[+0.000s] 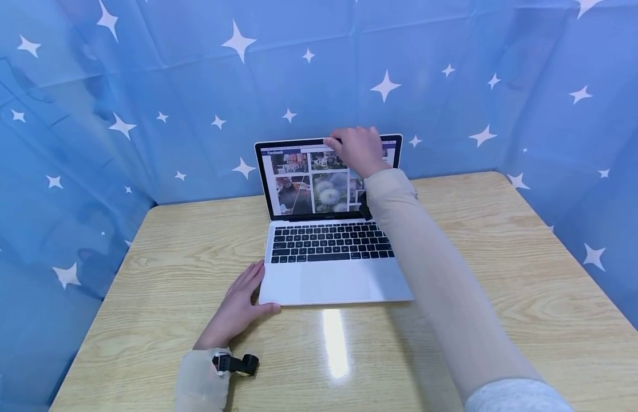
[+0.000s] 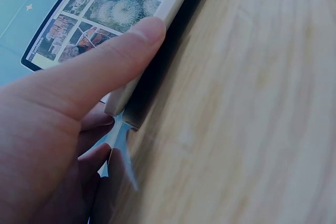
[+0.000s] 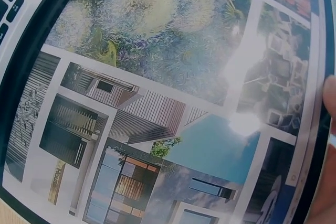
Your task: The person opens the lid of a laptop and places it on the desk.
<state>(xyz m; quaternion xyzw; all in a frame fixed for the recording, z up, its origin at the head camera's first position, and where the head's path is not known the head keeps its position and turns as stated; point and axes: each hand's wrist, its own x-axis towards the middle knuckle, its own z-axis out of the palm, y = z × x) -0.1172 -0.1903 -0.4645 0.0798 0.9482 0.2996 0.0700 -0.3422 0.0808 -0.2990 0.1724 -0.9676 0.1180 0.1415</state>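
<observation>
An unfolded silver laptop lies on the wooden table, its lid raised and its screen lit with a page of photos. My right hand grips the lid's top edge right of centre, thumb on the front bezel and the other fingers over the top. At the edge of the right wrist view, a bit of that hand shows beside the bezel. My left hand rests against the base's front left corner. In the left wrist view, the thumb touches the front edge; the fingers are partly hidden.
The light wooden table stretches out on both sides of the laptop. Close behind it hangs a blue curtain with white stars, which also borders the table's sides. My right forearm crosses over the laptop's right side.
</observation>
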